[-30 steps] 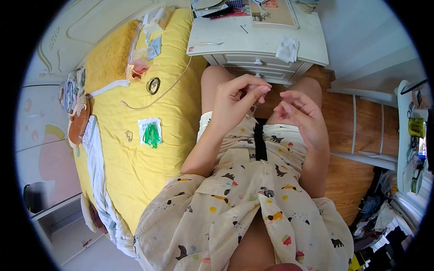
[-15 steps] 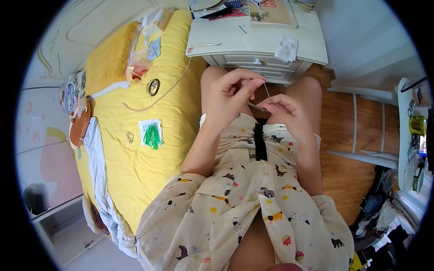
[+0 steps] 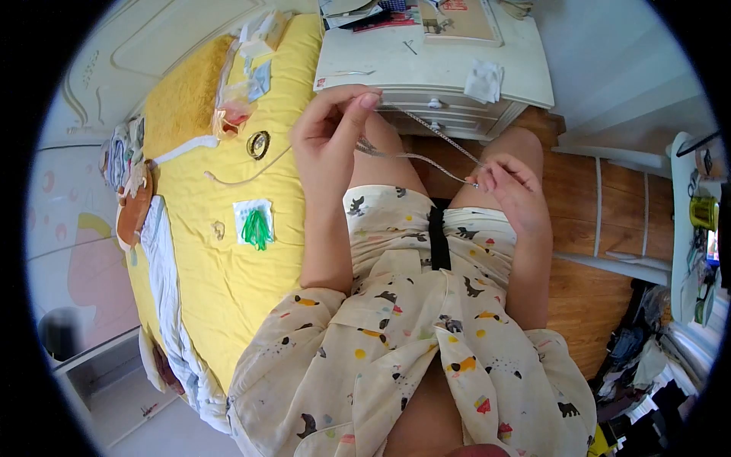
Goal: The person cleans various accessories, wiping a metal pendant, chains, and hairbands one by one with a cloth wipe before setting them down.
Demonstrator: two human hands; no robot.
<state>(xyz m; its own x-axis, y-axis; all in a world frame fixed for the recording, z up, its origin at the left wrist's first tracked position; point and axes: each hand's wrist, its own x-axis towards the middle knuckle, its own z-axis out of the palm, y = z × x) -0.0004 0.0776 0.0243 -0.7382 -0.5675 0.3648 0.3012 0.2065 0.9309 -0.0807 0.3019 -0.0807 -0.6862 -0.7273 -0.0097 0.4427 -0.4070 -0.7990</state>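
Note:
A thin silvery chain (image 3: pixel 440 131), braided-looking, stretches above my lap between my two hands. My left hand (image 3: pixel 327 129) pinches one part of it between thumb and fingers, over the bed's edge. Lower and to the right, over my thigh, my right hand (image 3: pixel 516 190) has its fingers closed on the other end. A second strand hangs slack in a curve beneath the taut one. Part of the chain near my left palm is hidden. A pale cord (image 3: pixel 247 183) on the bed runs toward my left wrist and passes behind it.
On the yellow bed (image 3: pixel 228 305) lie a dark round bracelet (image 3: pixel 258 145), green strands (image 3: pixel 257 228) on a white packet, and a small beige piece (image 3: pixel 218 231). Ahead, a white nightstand (image 3: pixel 449 65) bears tweezers (image 3: pixel 352 73), a tissue (image 3: pixel 483 81) and papers.
My hands have moved apart, the left one leftward and up, the right one slightly right. The chain now spans the gap between them, with a loop hanging.

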